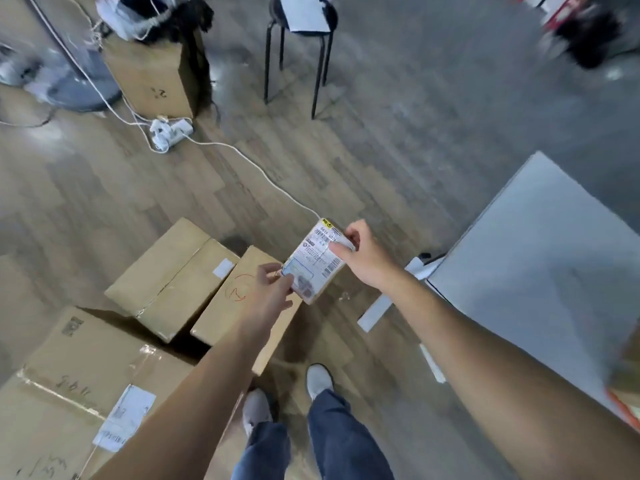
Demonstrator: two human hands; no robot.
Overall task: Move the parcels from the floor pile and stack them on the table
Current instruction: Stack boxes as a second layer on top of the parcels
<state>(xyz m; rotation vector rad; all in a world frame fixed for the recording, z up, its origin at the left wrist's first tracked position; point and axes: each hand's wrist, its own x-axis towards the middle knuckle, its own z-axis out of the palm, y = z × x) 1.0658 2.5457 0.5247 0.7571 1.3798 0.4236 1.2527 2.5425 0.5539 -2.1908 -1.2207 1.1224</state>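
A small cardboard parcel (317, 259) with a white shipping label hangs in the air above the floor. My left hand (270, 289) pinches its near left corner, and my right hand (360, 254) grips its far right corner. Below and to the left lies the floor pile: a box with a red scribble (228, 306), a longer box (173, 278) beside it, and a large box (90, 386) with a label nearest me. The grey table (540, 271) stands to the right.
A white cable (249, 164) runs across the wooden floor to a power strip (169, 131). A black stool (298, 46), a tall carton (152, 74) and a fan base (69, 81) stand farther off. My feet (287, 393) are below.
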